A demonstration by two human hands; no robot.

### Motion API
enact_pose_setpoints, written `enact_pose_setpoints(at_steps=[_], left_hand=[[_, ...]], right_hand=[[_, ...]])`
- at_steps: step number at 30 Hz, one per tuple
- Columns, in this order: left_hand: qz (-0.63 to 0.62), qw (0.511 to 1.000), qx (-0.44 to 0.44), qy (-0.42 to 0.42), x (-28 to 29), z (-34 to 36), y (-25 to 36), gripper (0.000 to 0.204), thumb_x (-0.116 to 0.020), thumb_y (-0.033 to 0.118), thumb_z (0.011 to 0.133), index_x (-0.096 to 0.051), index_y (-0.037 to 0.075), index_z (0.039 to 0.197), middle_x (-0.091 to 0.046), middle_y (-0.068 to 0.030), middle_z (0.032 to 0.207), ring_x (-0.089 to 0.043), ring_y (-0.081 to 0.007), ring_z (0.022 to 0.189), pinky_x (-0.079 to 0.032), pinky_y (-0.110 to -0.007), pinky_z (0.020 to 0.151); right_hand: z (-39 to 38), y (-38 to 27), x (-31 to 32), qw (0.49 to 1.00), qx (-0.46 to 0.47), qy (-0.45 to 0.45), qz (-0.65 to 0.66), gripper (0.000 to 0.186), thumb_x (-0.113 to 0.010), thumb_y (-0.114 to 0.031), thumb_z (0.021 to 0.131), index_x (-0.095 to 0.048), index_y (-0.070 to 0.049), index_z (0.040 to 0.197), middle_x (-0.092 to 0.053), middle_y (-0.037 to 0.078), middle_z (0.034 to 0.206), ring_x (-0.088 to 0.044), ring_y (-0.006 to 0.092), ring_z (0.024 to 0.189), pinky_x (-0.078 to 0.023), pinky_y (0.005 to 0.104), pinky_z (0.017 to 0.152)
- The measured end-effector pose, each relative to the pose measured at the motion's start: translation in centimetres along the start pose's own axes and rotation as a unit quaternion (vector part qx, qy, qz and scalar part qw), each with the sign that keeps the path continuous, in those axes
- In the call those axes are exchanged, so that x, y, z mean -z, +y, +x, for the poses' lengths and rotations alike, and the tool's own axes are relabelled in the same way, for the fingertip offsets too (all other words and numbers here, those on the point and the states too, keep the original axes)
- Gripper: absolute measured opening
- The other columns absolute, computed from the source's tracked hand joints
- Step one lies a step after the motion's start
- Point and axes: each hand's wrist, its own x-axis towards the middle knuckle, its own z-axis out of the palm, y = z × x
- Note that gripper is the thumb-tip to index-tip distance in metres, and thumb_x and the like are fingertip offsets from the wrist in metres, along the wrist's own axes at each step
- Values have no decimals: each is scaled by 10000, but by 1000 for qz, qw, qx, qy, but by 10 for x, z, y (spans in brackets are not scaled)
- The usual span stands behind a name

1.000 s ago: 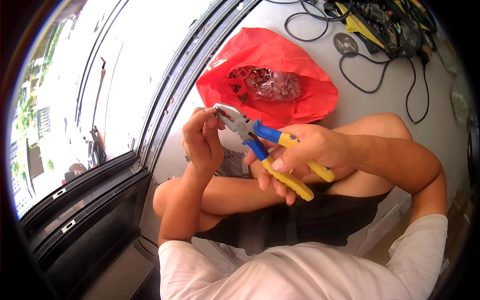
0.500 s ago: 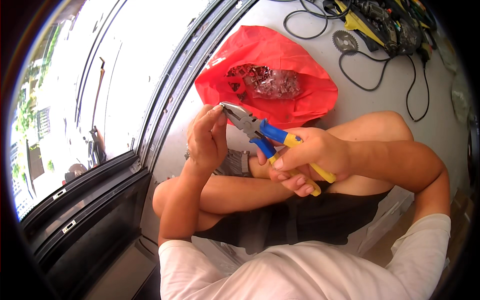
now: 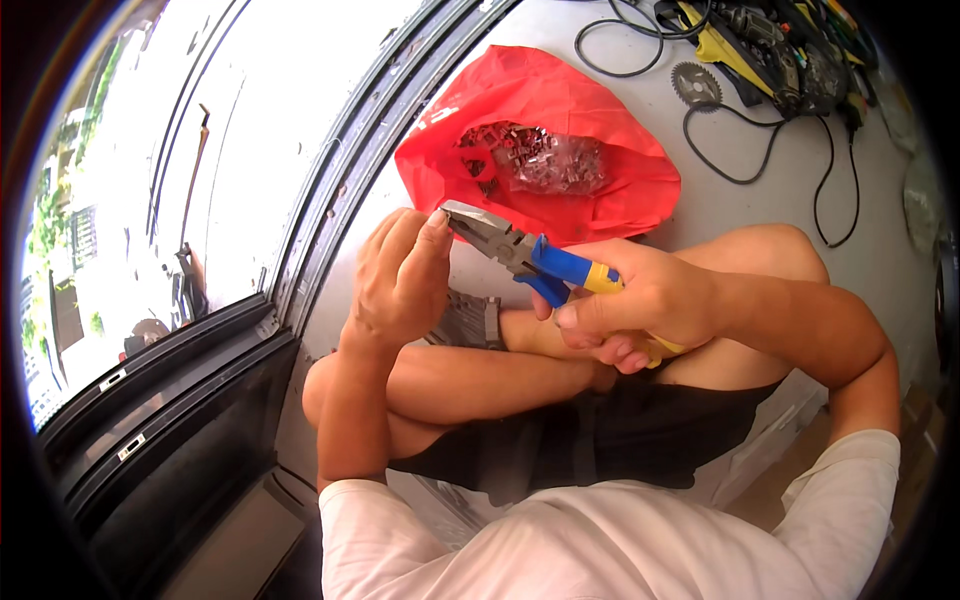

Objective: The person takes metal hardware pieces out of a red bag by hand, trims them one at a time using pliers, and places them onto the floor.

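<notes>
My right hand (image 3: 640, 300) is wrapped round the blue-and-yellow handles of a pair of combination pliers (image 3: 505, 243). Their grey jaws point up and left, and the tip meets the fingers of my left hand (image 3: 400, 280). That left hand is closed in a pinch at the tip; whatever it holds is too small and covered to make out. Just beyond the pliers lies a red bag (image 3: 625, 205), its mouth open, with many small metal pieces (image 3: 520, 150) inside, some of them in a clear plastic bag (image 3: 570, 170).
Dark metal window or door tracks (image 3: 325, 180) run along the left beside bright glass. At the far right sit a toothed saw blade (image 3: 697, 84), black cables (image 3: 765, 170) and a heap of power tools (image 3: 790, 60). My crossed legs (image 3: 480, 385) are beneath my hands.
The plier handles have come closer together in my right hand, which has turned over them. My left hand has rolled so its back faces up more, still at the jaw tip.
</notes>
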Motion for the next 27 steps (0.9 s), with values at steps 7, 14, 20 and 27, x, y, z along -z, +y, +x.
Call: enact_pose_setpoints(at_steps=[7, 14, 20, 27], left_hand=[[-53, 981, 157, 99, 47, -27, -29, 156, -442, 34, 1091, -525, 2, 1219, -545, -91, 734, -511, -155, 640, -456, -319, 594], [-341, 883, 274, 170, 10, -15, -5, 172, -408, 118, 1120, -407, 37, 1273, -501, -69, 678, -504, -156, 613, -494, -352, 625], [-364, 877, 281, 141, -2, -14, -2, 174, -433, 126, 1116, -400, 40, 1264, -523, -74, 704, -511, -150, 609, -503, -348, 632], [-360, 873, 311, 110, -15, -15, 13, 186, -488, 94, 1098, -390, 14, 1234, -600, -89, 783, -528, -113, 675, -428, -253, 606]], right_hand=[[-8, -1, 23, 990, 58, 119, -43, 305, -631, -159, 974, -521, -39, 1232, -547, 43, 835, -501, 96, 613, -449, 263, 543], [10, -10, 0, 988, 112, 62, -89, 515, -607, -118, 954, -461, 18, 1429, -644, 129, 1022, -659, 207, 945, -537, 339, 838], [5, -7, -3, 996, 33, 16, -85, 366, -612, -137, 969, -548, -2, 1304, -670, 85, 1060, -595, 98, 819, -483, 254, 689], [6, -3, 8, 992, 7, 0, -122, 512, -576, -125, 960, -478, 25, 1440, -700, 162, 1076, -705, 189, 863, -518, 269, 649]])
